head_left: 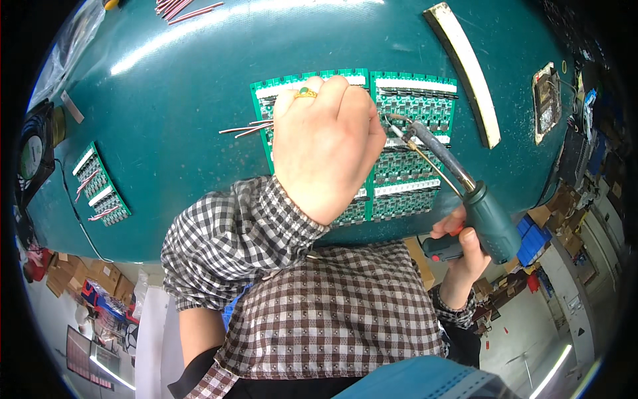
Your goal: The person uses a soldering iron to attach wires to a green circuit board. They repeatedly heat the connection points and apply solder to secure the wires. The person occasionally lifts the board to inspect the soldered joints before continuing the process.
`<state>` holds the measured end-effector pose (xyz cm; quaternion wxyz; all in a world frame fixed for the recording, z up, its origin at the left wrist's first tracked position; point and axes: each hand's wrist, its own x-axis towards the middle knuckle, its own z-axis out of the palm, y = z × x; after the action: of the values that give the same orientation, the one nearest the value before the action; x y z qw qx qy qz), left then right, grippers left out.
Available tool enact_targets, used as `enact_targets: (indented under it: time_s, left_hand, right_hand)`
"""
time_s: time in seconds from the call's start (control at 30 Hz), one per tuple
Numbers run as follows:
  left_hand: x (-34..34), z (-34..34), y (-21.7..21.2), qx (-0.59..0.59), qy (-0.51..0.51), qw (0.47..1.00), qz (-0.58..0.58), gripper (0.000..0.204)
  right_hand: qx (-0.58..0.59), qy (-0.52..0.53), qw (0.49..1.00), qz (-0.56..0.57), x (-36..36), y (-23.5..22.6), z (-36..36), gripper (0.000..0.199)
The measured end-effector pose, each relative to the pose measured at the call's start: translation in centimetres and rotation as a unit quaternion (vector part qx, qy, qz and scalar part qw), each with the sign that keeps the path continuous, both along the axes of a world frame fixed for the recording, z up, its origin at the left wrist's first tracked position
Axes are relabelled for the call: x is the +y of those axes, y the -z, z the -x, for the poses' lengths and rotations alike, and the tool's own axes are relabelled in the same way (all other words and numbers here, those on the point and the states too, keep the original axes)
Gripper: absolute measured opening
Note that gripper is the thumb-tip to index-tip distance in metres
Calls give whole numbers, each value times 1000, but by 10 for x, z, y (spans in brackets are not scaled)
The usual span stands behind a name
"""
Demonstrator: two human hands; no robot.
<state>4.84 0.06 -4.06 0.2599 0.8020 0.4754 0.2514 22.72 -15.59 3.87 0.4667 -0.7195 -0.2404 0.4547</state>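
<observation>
Two green circuit boards [415, 159] with white connector rows and black parts lie side by side on the green work surface. My left hand [325, 143], with a ring on one finger, is closed over the left board and hides much of it. Thin reddish-brown wires [247, 128] stick out to the left from beneath this hand; its fingertips are hidden. My right hand [465, 256] grips the handle of a green soldering gun [493, 223]. The gun's tip and thin feed tube point up and left to the boards, close beside my left fingers.
A smaller board strip [100, 183] with wires lies at the left, near a black fan [33, 153] and its cable. More wires [183, 10] lie at the far edge. On the right are a curved white-and-black bar [465, 76] and a worn, dirty tray [546, 103].
</observation>
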Motion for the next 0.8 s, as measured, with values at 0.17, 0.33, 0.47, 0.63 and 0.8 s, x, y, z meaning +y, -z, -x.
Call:
enact_targets:
  time_s: [0.17,0.33,0.47,0.63,0.8]
  left_hand:
    - [0,0,-1,-5,1,1000,0,18]
    - [0,0,0,-2,2,1000,-5,19]
    - [-1,-1,1,-7,-1,1000,-9,19]
    - [-2,-1,1,-8,-7,1000,-8,19]
    - [-2,-1,2,-7,-6,1000,-11,19]
  right_hand:
    - [14,-8,1000,4,-1,2,-2,42]
    - [-6,-8,1000,11,0,2,0,45]
    - [-15,-8,1000,16,0,3,0,46]
    - [-10,-16,1000,8,0,4,-1,44]
    - [-3,-13,1000,5,-1,5,-2,42]
